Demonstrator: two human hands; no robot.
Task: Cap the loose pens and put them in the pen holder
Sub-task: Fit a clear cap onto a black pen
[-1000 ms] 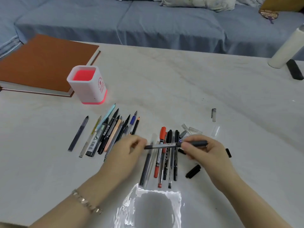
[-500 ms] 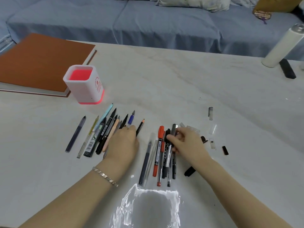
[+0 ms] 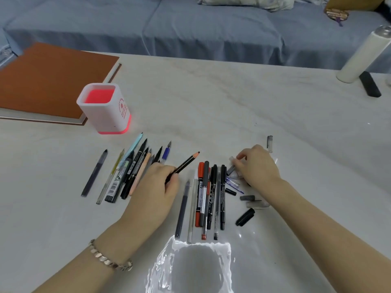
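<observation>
Now the left hand (image 3: 156, 187) grips a black pencil (image 3: 183, 167) with its orange tip raised and pointing up-right, where half a second ago that hand lay flat on the uncapped pens (image 3: 129, 172) at the left. The right hand (image 3: 257, 166) has left the capped pens (image 3: 208, 197) in the middle row and reached right, its fingertips pinched on a clear cap (image 3: 232, 160) among the loose caps (image 3: 246, 208) scattered on the table (image 3: 232, 102). One more cap (image 3: 269, 142) lies apart beyond that hand. The white and red pen holder (image 3: 104, 108) stands upright behind the left group, just beside an orange-brown book (image 3: 50, 79). At the far right stand a white bottle (image 3: 364, 56) and a black case (image 3: 369, 83). A bracelet (image 3: 108, 259) circles the left wrist. Near the bottom edge a glare patch (image 3: 192, 265) shines on the table.
</observation>
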